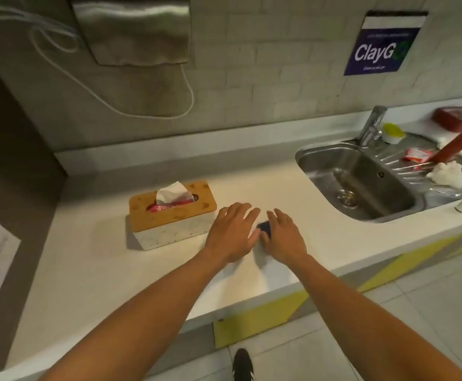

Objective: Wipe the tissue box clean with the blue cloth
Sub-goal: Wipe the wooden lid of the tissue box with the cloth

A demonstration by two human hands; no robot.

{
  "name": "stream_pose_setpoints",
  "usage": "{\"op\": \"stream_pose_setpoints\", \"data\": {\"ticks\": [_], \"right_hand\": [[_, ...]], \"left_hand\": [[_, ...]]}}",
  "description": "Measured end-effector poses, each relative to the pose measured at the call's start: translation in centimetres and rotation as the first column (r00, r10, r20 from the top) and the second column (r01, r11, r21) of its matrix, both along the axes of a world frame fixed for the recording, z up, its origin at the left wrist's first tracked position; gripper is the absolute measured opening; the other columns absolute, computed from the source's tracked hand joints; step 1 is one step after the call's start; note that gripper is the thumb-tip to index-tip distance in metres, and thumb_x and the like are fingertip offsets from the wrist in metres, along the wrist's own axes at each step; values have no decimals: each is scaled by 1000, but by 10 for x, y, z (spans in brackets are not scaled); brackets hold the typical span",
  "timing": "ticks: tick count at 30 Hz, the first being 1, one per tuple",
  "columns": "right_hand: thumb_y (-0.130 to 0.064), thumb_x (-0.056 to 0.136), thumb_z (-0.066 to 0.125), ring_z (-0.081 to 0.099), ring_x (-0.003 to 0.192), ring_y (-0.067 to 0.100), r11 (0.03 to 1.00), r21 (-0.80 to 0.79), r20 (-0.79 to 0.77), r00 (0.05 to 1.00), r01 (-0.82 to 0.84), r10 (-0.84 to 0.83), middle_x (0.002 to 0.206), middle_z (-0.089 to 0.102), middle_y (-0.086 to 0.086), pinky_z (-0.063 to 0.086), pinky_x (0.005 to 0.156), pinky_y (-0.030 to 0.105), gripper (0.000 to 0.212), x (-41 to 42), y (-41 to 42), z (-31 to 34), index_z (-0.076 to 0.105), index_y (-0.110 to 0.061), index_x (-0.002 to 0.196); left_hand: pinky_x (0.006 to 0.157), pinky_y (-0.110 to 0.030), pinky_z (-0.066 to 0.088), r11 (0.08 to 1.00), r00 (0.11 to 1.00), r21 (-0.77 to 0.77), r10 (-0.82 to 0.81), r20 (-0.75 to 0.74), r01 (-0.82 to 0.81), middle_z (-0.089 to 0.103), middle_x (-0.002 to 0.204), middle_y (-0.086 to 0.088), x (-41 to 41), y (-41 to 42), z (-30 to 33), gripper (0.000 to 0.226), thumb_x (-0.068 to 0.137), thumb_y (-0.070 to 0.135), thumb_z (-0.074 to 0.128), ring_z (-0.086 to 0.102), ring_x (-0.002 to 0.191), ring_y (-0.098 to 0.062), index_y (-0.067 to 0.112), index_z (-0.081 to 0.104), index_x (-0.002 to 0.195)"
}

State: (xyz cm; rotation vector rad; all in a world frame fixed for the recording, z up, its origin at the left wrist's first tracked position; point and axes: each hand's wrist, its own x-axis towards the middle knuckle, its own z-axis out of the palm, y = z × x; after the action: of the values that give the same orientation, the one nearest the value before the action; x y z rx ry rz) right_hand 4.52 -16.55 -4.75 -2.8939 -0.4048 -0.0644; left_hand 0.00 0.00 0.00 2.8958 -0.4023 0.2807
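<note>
Reaching over a white counter, both my hands hover palm-down side by side with fingers straight and spread, gripping nothing. A small piece of the blue cloth shows in the gap between my left hand and my right hand, lying on the counter and mostly hidden beneath them. The tissue box, white-sided with a wooden lid and a tissue sticking up, sits just beside my left hand, on its outer side. A steel sink lies farther off to my right.
</note>
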Motion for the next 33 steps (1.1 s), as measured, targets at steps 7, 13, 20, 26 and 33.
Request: {"op": "stream_pose_setpoints", "data": {"ticks": [7,13,20,26,33], "right_hand": [[-34,80,66,53,110,35,1000,1,3,1000,16,-16,125,55,17,51,86,43,54,1,-14,-42,55,-2,123],[2,69,73,62,79,33,999,46,150,988,16,-22,89,65,13,51,63,39,21,9,-9,-46,65,-3,88],[-7,95,48,62,81,5,638,756,-86,988,147,-125,90,66,-18,46,67,13,30,-26,15,6,62,-32,105],[-11,91,61,63,102,8,288,905,-343,937,313,60,111,64,-16,53,85,30,37,-27,25,20,57,-32,121],[-4,90,55,57,119,36,-78,780,-490,685,620,539,127,61,18,44,101,49,45,-25,45,30,52,-8,134]], "left_hand": [[105,-37,41,980,966,-156,86,-246,-127,47,149,-3,14,-22,-53,50,101,30,51,48,130,-24,17,42,149],[106,-35,42,953,943,-239,106,-315,-187,49,147,0,20,-21,-79,51,101,25,56,49,130,-21,20,42,149],[106,-34,46,729,922,-623,30,-387,-285,42,150,6,24,-11,-61,61,96,30,66,52,127,-16,32,40,150],[74,-18,52,447,839,-734,75,-538,-511,73,111,-1,7,1,-40,30,93,29,72,68,91,-12,19,65,120],[88,-39,60,32,842,-843,88,-532,-536,76,103,-3,-20,24,-21,23,92,27,74,73,97,-19,13,68,109]]}}
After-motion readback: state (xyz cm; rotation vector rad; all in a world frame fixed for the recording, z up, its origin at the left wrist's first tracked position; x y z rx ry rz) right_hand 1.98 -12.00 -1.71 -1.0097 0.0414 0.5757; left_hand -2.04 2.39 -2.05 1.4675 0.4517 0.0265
